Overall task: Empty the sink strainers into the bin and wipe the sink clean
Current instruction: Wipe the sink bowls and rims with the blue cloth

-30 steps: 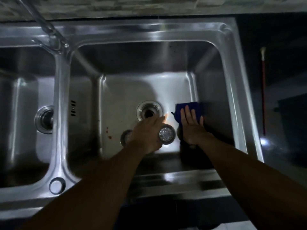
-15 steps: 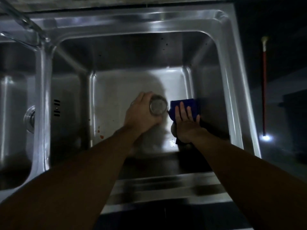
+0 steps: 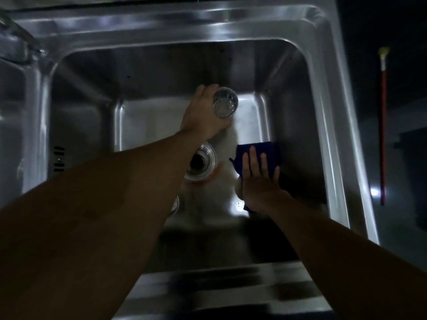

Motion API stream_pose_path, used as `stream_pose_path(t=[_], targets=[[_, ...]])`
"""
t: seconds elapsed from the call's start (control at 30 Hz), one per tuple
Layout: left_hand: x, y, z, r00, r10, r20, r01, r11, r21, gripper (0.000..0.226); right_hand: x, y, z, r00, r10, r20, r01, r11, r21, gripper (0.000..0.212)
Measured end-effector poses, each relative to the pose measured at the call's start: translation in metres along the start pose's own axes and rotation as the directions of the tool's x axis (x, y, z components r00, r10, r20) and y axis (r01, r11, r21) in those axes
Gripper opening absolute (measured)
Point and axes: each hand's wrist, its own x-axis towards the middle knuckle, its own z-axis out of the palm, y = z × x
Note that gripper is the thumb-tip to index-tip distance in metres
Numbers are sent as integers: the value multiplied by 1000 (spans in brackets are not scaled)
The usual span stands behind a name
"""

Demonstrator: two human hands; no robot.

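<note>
Since half a second ago: left hand (image 3: 203, 114) carried farther up the frame with the strainer (image 3: 225, 105), off the drain (image 3: 200, 160) and toward the back wall of the sink (image 3: 323, 93); drain uncovered now, dark and open. Right hand (image 3: 257, 179) unmoved, flat on the cloth (image 3: 270, 150).

Left hand closed around the strainer, fingers wrapped on its side, round perforated face turned up toward the camera. Held at centre frame, above the basin floor near the far wall, well clear of the drain below it in the frame. Right hand open, palm down, fingers spread, pressing the dark blue cloth against the basin floor just right of the drain.

No bin anywhere in view, so direction of the carry-out impossible to tell from here. Left hand alone on the strainer, right hand nearer the drain and the orange smear (image 3: 218, 168) at its rim; likely a wipe leftward from the cloth across that stain.

Brushed steel basin, rounded corners, glare patches on the floor. Strainer a small shiny metal cup, holes in its base. Cloth soft, folded, matte. A second round metal piece (image 3: 176, 205) partly hidden behind the left forearm, too little showing to name. A red-handled stick (image 3: 383, 125) upright at right frame.
</note>
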Motion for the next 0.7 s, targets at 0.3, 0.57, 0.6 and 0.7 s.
stream_pose_path(t=[0.3, 0.57, 0.6, 0.7], targets=[[4, -7, 17, 1000, -14, 24, 15, 1000, -14, 88, 2, -2, 8, 999, 11, -39, -12, 999, -34, 86], [-24, -13, -6, 989, -117, 94, 121, 992, -39, 108, -1, -5, 3, 998, 41, -40, -43, 997, -58, 82], [-35, -15, -12, 985, -142, 94, 145, 989, -25, 104, -3, -6, 1, 999, 43, -28, -45, 998, -54, 87], [-77, -29, -30, 962, -217, 164, 204, 975, 94, 96, -6, -8, -3, 998, 55, -28, -56, 998, -38, 67]])
